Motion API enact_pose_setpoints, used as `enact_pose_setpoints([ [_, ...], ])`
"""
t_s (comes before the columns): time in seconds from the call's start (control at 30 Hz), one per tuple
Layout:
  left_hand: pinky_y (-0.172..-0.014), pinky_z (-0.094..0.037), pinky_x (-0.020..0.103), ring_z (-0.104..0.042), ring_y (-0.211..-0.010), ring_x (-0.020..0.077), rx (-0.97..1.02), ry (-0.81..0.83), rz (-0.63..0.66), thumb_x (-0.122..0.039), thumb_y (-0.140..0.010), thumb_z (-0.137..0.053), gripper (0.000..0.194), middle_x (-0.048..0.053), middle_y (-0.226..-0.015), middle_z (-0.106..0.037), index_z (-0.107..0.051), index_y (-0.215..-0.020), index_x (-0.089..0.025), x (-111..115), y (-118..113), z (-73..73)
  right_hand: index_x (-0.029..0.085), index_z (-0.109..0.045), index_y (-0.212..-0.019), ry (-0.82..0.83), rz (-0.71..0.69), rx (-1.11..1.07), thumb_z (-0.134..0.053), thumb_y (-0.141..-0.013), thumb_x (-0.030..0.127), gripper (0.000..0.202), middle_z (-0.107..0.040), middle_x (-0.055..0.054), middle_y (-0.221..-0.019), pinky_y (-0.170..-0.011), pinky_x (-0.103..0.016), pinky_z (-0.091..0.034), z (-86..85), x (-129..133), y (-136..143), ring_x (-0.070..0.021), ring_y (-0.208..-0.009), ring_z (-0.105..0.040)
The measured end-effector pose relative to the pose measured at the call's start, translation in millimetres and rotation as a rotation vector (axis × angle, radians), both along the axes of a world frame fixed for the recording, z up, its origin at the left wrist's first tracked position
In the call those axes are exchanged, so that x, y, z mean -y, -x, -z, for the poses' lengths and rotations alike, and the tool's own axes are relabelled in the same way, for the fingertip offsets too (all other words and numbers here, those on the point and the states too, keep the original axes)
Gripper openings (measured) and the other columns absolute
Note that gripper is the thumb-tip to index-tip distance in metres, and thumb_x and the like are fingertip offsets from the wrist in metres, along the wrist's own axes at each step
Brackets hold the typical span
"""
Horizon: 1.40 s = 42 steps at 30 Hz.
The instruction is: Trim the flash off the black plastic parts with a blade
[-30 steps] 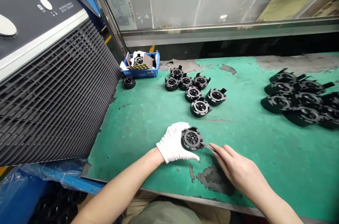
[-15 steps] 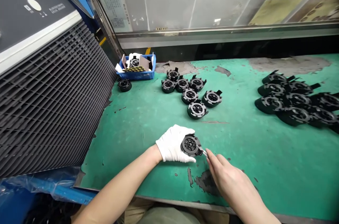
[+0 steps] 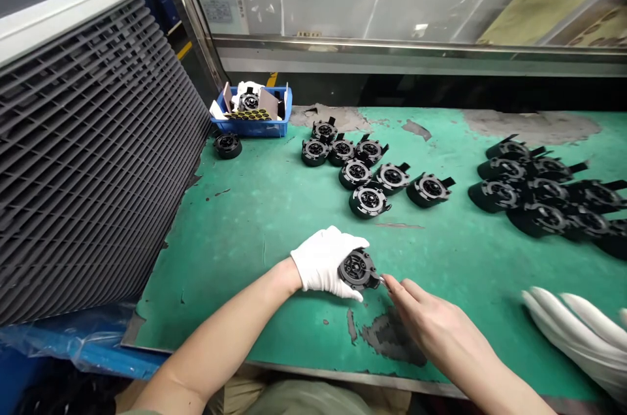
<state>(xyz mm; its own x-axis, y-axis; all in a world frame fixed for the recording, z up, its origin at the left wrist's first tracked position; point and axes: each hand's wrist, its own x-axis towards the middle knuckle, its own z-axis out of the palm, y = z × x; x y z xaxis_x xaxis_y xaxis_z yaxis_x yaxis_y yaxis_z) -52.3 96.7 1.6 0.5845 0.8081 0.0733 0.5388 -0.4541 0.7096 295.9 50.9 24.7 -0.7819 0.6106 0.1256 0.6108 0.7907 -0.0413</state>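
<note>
My left hand, in a white glove, is closed around the edge of a round black plastic part just above the bench. The part's ribbed, slotted face is turned up toward me. My right hand is bare and pinches a slim metal tool. The tool's tip touches or nearly touches the part's right edge; most of it is hidden by my fingers, so its kind cannot be made out. Beyond my hands stands a loose group of similar black parts, several with upright tabs.
A green worn bench mat lies beneath. At right are more black parts and a co-worker's white-gloved hand. A blue bin stands at the back left, with a single part beside it. A grey slatted machine borders the left.
Another black part now stands at the right end of the middle group. A co-worker's gloved hand has come in at right. My hands keep the same hold; the view has shifted slightly.
</note>
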Motion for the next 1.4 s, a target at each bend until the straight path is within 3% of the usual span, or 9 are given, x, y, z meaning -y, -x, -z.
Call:
enact_pose_setpoints([
  [0.17, -0.138, -0.068, 0.066, -0.091, -0.148, 0.057, -0.008, 0.039, 0.029, -0.081, -0.081, -0.115, 0.125, 0.021, -0.161, -0.093, -0.071, -0.182, -0.021, -1, 2, -3.4, 0.026, -0.069, -0.171, -0.001, -0.032, 0.012, -0.056, -0.111, 0.004, 0.065, -0.073, 0.0, -0.1, -0.058, -0.032, -0.039, -4.0, -10, -5, -0.014, -0.064, -0.064],
  [0.5, -0.138, -0.066, 0.063, -0.09, -0.149, 0.0539, -0.012, 0.049, 0.021, -0.074, -0.082, -0.116, 0.121, 0.02, -0.162, -0.093, -0.071, -0.181, -0.023, 0, 1, -6.2, 0.016, -0.069, -0.168, -0.058, -0.049, -0.001, -0.052, -0.129, 0.02, 0.043, -0.069, 0.001, -0.097, -0.057, -0.034, -0.042, -13.9, -6, -1, -0.0151, -0.062, -0.062],
  [0.83, -0.135, -0.067, 0.063, -0.09, -0.146, 0.0528, -0.039, 0.029, 0.021, -0.072, -0.084, -0.115, 0.119, 0.02, -0.163, -0.092, -0.069, -0.182, -0.022, 1, 1, -9.2, 0.021, -0.071, -0.169, -0.02, -0.133, 0.052, -0.052, -0.108, -0.003, 0.068, -0.069, 0.001, -0.096, -0.061, -0.033, -0.043, -21.0, -22, -10, -0.0163, -0.065, -0.062],
  [0.97, -0.134, -0.068, 0.063, -0.089, -0.146, 0.0537, -0.055, 0.027, 0.028, -0.075, -0.085, -0.114, 0.123, 0.021, -0.161, -0.092, -0.067, -0.184, -0.021, 1, 1, -9.5, 0.02, -0.071, -0.171, 0.021, -0.152, 0.036, -0.049, -0.108, -0.004, 0.071, -0.072, 0.0, -0.098, -0.06, -0.033, -0.041, -20.8, -30, -12, -0.0158, -0.065, -0.063],
  [1.07, -0.133, -0.068, 0.064, -0.089, -0.144, 0.0532, -0.052, 0.03, 0.03, -0.076, -0.084, -0.115, 0.123, 0.02, -0.159, -0.093, -0.068, -0.183, -0.021, 2, 0, -10.8, 0.023, -0.076, -0.165, 0.058, -0.161, -0.014, -0.049, -0.118, 0.005, 0.058, -0.076, -0.001, -0.097, -0.058, -0.032, -0.04, -16.1, -38, -12, -0.0151, -0.064, -0.064],
  [1.17, -0.135, -0.068, 0.066, -0.087, -0.146, 0.0531, -0.094, 0.04, -0.057, -0.082, -0.083, -0.114, 0.128, 0.022, -0.164, -0.089, -0.067, -0.184, -0.02, 7, -2, -13.2, 0.027, -0.078, -0.162, 0.09, -0.113, -0.101, -0.056, -0.128, 0.023, 0.04, -0.083, -0.002, -0.104, -0.064, -0.029, -0.053, -12.9, -42, -12, -0.016, -0.072, -0.075],
  [1.27, -0.134, -0.068, 0.07, -0.084, -0.15, 0.0539, -0.147, 0.043, -0.186, -0.09, -0.086, -0.11, 0.136, 0.024, -0.176, -0.081, -0.058, -0.192, -0.022, 12, -6, -17.7, 0.027, -0.073, -0.166, 0.074, 0.011, -0.206, -0.058, -0.131, 0.029, 0.038, -0.09, -0.007, -0.12, -0.082, -0.03, -0.067, -14.1, -32, -9, -0.0203, -0.092, -0.088],
  [1.4, -0.133, -0.07, 0.064, -0.086, -0.151, 0.05, -0.175, 0.078, -0.142, -0.084, -0.089, -0.11, 0.121, 0.021, -0.176, -0.08, -0.064, -0.184, -0.026, 16, -14, -24.1, 0.028, -0.071, -0.17, 0.051, 0.088, -0.233, -0.06, -0.132, 0.03, 0.04, -0.089, -0.004, -0.117, -0.083, -0.029, -0.067, -15.8, -1, -1, -0.0197, -0.093, -0.088],
])
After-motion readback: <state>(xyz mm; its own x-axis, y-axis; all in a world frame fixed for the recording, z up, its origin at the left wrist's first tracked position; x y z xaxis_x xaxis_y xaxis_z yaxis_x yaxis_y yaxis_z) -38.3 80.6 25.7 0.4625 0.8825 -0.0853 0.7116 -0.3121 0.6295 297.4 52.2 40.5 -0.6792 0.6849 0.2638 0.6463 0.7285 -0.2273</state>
